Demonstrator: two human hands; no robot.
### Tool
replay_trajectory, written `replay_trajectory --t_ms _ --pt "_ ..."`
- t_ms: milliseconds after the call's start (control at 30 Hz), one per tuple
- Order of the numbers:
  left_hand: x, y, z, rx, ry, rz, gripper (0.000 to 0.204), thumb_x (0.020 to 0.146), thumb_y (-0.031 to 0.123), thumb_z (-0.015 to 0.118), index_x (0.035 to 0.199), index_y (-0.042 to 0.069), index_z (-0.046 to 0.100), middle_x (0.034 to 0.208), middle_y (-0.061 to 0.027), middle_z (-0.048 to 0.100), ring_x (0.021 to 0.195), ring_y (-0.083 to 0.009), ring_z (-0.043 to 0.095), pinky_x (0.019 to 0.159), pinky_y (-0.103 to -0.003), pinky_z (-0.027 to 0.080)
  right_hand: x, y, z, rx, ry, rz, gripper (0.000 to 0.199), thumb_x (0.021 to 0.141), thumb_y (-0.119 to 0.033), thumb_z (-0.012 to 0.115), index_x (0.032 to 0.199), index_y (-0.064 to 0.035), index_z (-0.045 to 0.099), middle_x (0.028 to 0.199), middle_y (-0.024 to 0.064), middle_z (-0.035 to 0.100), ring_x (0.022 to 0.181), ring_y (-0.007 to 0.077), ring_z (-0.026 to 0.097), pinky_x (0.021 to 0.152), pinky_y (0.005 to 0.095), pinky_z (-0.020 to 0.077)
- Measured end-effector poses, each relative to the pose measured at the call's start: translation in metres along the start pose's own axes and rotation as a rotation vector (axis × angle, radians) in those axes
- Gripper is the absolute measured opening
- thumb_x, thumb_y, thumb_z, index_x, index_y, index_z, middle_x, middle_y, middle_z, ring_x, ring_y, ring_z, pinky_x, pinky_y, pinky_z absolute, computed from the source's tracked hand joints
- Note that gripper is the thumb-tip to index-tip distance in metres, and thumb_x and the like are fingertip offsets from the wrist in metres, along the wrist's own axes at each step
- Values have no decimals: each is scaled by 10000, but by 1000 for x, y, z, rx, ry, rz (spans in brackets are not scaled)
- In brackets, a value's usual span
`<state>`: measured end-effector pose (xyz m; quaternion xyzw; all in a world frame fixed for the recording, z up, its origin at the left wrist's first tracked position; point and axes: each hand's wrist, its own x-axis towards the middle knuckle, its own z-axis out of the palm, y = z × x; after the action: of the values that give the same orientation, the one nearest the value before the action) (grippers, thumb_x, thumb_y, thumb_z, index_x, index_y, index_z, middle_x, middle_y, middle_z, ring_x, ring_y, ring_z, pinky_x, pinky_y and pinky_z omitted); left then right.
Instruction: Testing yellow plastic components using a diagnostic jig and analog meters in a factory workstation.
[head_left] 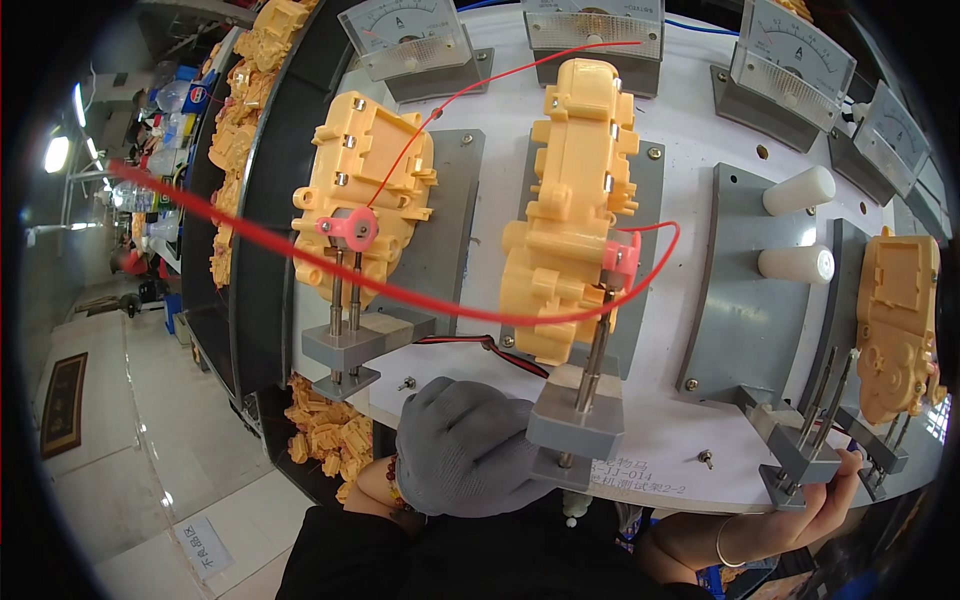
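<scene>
My left hand [470, 445], in a grey glove, is closed beside the grey block [575, 415] of the middle test fixture. Its fingertips are hidden, so what they hold cannot be made out. Above that block, metal probe pins [596, 355] reach up to a pink-capped motor on a yellow plastic gearbox housing [570, 200]. My bare right hand [815, 505] grips the block [805, 458] of a fixture at the right, fingers pointing upward. A second yellow gearbox housing [375, 165] lies at the left, pins against its pink-capped motor [350, 230]. Red wires rise from both motors.
Several analog meters [405, 40] line the board's far side. Two white posts [798, 190] stand on a grey plate [735, 290]. Another yellow housing [898, 320] is at the far right. Toggle switches [706, 458] sit along the near edge. Black racks [265, 200] with yellow housings flank the left.
</scene>
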<state>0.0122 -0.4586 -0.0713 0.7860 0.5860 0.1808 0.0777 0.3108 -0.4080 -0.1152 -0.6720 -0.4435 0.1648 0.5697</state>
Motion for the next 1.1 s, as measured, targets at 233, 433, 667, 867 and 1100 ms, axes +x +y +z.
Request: replay_trajectory --t_ms 233,433,667,867,1100 --pt "-13 0 3 57 250 33 247 620 260 806 774 148 650 875 20 600 706 -174 565 559 -321 418 2 -4 -1 -29 -67 -12 240 843 -137 525 958 72 499 917 118 529 882 208 458 869 346 380" --pt "-21 -11 -1 148 454 -335 185 597 152 767 752 152 667 740 5 576 616 -203 542 583 -321 413 -1 3 -5 -14 -76 -18 234 847 -128 526 976 64 494 933 122 535 889 207 457 873 349 386" --pt "-16 -10 4 147 610 -354 160 556 87 688 713 113 673 662 -26 535 586 -192 515 554 -310 405 -3 7 -6 64 -96 -11 308 861 -105 528 1101 83 484 1002 141 555 911 212 473 931 378 395" --pt "-7 -9 2 193 562 -340 115 623 110 719 732 114 683 642 -16 541 585 -191 526 541 -317 389 -3 12 -12 58 -94 -39 388 873 -43 515 1229 102 461 1087 203 596 983 234 515 1028 418 373" --pt "-4 -6 -3 131 475 -426 90 674 153 767 709 129 688 610 6 546 570 -203 527 557 -329 396 -4 18 -17 43 -58 51 422 866 -26 517 1261 111 458 1119 229 625 1026 248 548 1100 450 329"
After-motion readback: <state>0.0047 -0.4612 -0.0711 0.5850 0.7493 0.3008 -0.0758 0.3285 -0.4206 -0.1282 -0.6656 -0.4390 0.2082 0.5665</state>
